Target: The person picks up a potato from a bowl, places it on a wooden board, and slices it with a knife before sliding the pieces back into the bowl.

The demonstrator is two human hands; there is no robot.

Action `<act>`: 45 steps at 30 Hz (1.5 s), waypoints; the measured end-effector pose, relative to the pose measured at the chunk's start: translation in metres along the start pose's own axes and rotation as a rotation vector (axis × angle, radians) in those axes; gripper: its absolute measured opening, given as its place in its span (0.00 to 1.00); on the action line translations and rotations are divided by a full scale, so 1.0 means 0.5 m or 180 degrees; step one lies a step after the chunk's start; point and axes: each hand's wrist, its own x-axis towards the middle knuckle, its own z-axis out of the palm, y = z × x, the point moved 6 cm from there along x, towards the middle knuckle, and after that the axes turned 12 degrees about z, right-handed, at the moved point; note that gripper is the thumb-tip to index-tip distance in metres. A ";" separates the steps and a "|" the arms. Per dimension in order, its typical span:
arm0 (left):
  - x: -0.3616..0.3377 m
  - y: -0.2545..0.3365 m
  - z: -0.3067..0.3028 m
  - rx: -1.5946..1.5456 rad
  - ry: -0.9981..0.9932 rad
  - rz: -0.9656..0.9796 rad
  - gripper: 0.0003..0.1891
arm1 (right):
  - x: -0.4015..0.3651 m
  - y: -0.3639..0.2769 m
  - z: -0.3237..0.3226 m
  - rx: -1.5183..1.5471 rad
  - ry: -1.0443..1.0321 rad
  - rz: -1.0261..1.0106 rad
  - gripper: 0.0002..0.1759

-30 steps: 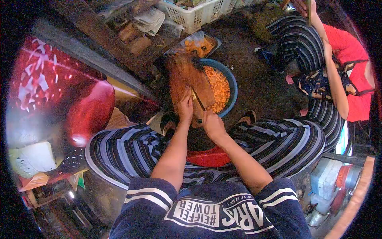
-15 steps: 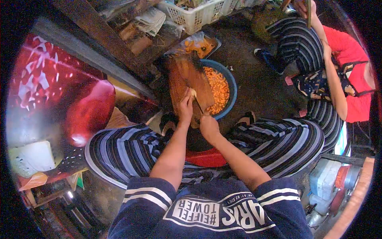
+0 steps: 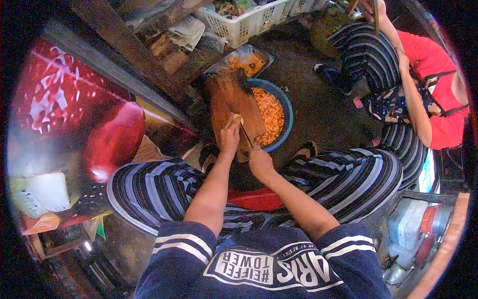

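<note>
My left hand (image 3: 230, 137) is closed, its fingertips pinching a small pale yellow piece of food (image 3: 238, 119) against a worn wooden cutting board (image 3: 225, 97). My right hand (image 3: 260, 162) grips a knife (image 3: 246, 133) near the board's lower right edge. The thin blade slants up and left, ending close beside the pale piece and my left fingertips. Most of the knife's handle is hidden in my fist. Right beside the board, and partly under it, stands a blue basin (image 3: 290, 112) holding many small diced orange pieces (image 3: 270, 114).
Beyond the board lies a metal tray (image 3: 269, 59) with orange food. A white plastic crate (image 3: 239, 31) stands at the back. To the right sits another person in a red top (image 3: 425, 55). A dark beam (image 3: 117, 42) and a shiny red surface (image 3: 117, 132) border the left.
The view has shifted slightly. The knife blade now shows as a thin line nearer the pale piece and my left fingertips. Both hands keep their grip.
</note>
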 end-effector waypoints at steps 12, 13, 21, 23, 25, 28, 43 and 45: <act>-0.018 -0.032 -0.005 -0.0272 0.0306 -0.0553 0.16 | -0.020 -0.022 -0.107 0.0073 -0.0135 -0.0335 0.09; -0.019 -0.036 -0.003 -0.0146 0.0296 -0.0431 0.16 | -0.005 -0.020 -0.089 0.0071 -0.0131 -0.0346 0.09; -0.036 -0.050 0.008 -0.0552 0.0471 -0.0198 0.16 | 0.002 -0.031 -0.088 0.0244 0.0011 -0.0235 0.09; -0.033 -0.044 0.006 -0.0532 0.0319 -0.0265 0.16 | 0.002 -0.033 -0.087 0.0255 -0.0018 -0.0232 0.09; -0.032 -0.046 0.005 -0.0417 0.0269 -0.0285 0.16 | 0.005 -0.029 -0.078 0.0262 -0.0046 -0.0223 0.09; -0.033 -0.053 0.011 -0.0417 0.0275 -0.0343 0.16 | 0.005 -0.036 -0.068 0.0216 0.0256 -0.0585 0.07; -0.019 -0.021 -0.008 -0.0220 0.0218 -0.0135 0.13 | 0.003 -0.023 -0.006 0.0027 0.0093 -0.0127 0.08; -0.020 -0.019 -0.005 -0.0234 0.0230 -0.0133 0.14 | -0.023 -0.033 -0.045 0.0009 -0.0095 -0.0194 0.10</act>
